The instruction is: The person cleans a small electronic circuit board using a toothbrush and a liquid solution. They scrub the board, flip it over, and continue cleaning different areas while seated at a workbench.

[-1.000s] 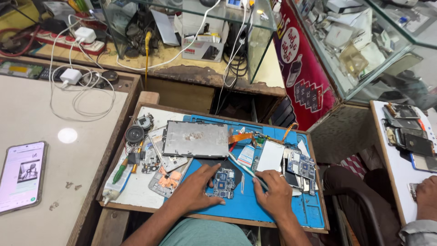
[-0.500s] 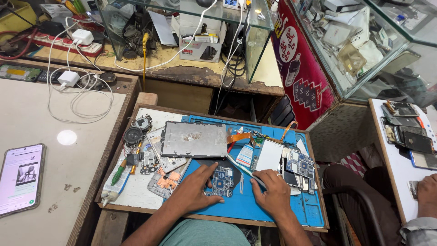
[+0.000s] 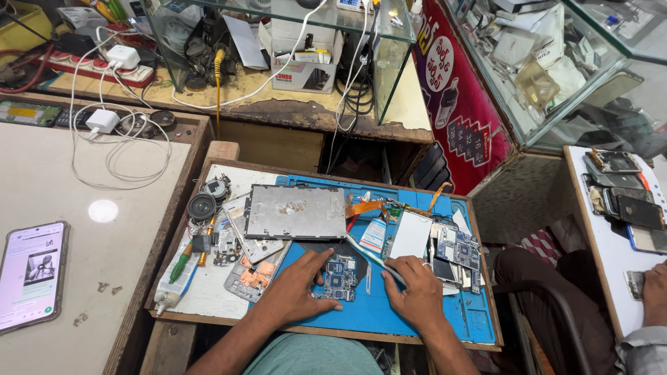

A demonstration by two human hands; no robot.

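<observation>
Resting flat on the blue work mat [image 3: 417, 316] near the bottom centre of the frame, the left hand [image 3: 295, 292] lies with its fingers spread and open, the fingertips touching the left edge of a small blue circuit board [image 3: 338, 276]. That board sits between the two hands, just below a dark round patch on the mat. To its right, the right hand [image 3: 417, 295] has its fingers curled closed around a slim white tool [image 3: 368, 253], which slants up and to the left past the board's upper right corner; whether the tip touches the board I cannot tell. Above the hands, mid-frame, lies a grey metal plate [image 3: 295, 212]. At the lower left edge, a phone [image 3: 31, 274] with a lit screen rests on the pale table [image 3: 90, 264].
</observation>
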